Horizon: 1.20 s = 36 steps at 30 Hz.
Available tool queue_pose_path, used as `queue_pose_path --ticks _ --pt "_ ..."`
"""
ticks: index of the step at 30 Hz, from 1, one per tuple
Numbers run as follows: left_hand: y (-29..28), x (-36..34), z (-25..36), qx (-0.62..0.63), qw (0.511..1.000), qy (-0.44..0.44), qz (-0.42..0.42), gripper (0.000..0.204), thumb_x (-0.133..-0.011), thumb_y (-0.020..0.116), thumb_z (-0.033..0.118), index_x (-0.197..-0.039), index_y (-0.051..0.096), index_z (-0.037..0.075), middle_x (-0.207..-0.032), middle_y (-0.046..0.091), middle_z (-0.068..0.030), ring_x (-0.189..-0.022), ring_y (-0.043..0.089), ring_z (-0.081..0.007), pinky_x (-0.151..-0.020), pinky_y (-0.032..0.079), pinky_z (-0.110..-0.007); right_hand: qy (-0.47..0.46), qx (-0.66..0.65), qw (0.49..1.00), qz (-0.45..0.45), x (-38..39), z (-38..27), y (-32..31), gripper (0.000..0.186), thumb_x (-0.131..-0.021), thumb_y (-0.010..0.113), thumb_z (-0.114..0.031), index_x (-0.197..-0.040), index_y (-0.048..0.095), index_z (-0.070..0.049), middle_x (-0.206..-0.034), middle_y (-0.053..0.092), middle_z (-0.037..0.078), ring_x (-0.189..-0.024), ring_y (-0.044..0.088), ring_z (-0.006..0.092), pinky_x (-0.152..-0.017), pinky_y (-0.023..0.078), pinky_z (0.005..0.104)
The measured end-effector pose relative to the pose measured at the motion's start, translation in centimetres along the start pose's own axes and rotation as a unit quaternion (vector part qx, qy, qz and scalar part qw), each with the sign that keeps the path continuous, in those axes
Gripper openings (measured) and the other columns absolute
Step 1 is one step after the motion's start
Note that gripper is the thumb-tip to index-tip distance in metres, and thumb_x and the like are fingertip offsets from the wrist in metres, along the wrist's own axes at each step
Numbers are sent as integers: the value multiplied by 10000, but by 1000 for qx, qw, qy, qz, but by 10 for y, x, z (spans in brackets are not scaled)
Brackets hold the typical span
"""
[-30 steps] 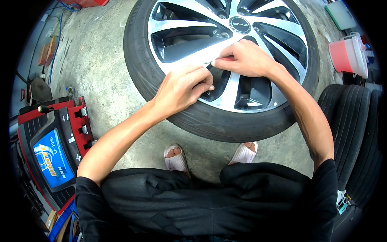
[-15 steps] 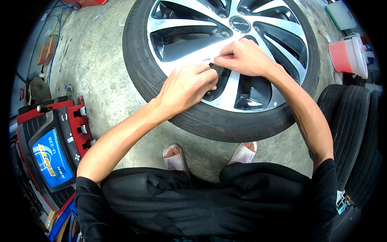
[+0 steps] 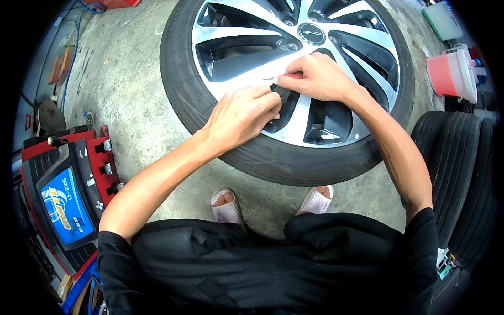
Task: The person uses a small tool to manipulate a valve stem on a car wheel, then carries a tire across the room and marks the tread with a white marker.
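Observation:
A car wheel with a silver and black alloy rim (image 3: pixel 300 113) and a black tyre (image 3: pixel 299 169) lies flat on the floor in front of me. My right hand (image 3: pixel 319 77) is closed in a pinch on a small red-handled tool (image 3: pixel 295 75) with a thin metal tip pointing left. My left hand (image 3: pixel 245 109) rests over the near left part of the rim, fingers curled under. A small black piece (image 3: pixel 273 87) shows between the fingers of both hands; its kind is unclear. What the left fingers hold is hidden.
At the left stands a red and black machine (image 3: pixel 68 202) with a blue panel. Several tyres (image 3: pixel 454 173) stand at the right, below a pink and white bucket (image 3: pixel 451 76). A white container with green (image 3: pixel 443 22) is farther back. Concrete floor (image 3: pixel 123 79) surrounds the wheel.
Both hands stay almost in place at the rim, the right one still pinching the red-handled tool. The view has shifted very slightly.

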<state>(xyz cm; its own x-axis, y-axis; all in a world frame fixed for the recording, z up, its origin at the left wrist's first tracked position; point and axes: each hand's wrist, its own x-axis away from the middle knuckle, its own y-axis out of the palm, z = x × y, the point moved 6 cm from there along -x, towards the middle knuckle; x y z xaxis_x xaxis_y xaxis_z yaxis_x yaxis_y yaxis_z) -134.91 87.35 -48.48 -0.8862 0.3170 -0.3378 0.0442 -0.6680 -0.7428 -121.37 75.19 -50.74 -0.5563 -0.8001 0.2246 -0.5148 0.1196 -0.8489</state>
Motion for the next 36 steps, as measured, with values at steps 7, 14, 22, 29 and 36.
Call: queue_pose_path --ticks 7,14,22,29,36 --pt "-1 1 -2 24 1000 -19 4 216 -795 851 96 -869 653 54 -801 653 -80 -755 650 -307 -682 515 -425 -3 0 1000 7 0 -2 0 503 -924 629 -514 -834 782 -43 -722 697 182 -727 693 375 -764 553 456" --pt "-2 1 0 -3 1000 -14 5 242 -788 862 115 -847 634 61 -787 649 -83 -731 642 -310 -676 511 -429 -3 -5 1000 10 2 -3 -1 489 -924 622 -500 -825 778 -47 -717 692 180 -718 688 368 -756 552 453" --pt "-2 0 1 -4 1000 -21 10 260 -788 863 117 -837 614 58 -781 650 -90 -729 649 -320 -672 512 -437 2 -8 1000 12 4 -3 -2 483 -924 613 -497 -814 766 -52 -725 698 172 -720 686 372 -753 550 454" --pt "0 2 -2 11 999 -28 16 243 -795 846 84 -840 609 55 -780 646 -94 -738 652 -330 -675 511 -442 -2 -10 1000 14 3 -2 -1 485 -924 618 -499 -817 765 -49 -731 701 175 -724 686 378 -757 550 455" --pt "-1 3 -3 10 1000 -24 3 244 -786 839 70 -834 601 52 -781 636 -100 -741 642 -344 -689 503 -445 -4 0 1000 9 2 -4 -2 481 -928 620 -495 -818 769 -52 -732 700 175 -730 689 378 -760 549 454"
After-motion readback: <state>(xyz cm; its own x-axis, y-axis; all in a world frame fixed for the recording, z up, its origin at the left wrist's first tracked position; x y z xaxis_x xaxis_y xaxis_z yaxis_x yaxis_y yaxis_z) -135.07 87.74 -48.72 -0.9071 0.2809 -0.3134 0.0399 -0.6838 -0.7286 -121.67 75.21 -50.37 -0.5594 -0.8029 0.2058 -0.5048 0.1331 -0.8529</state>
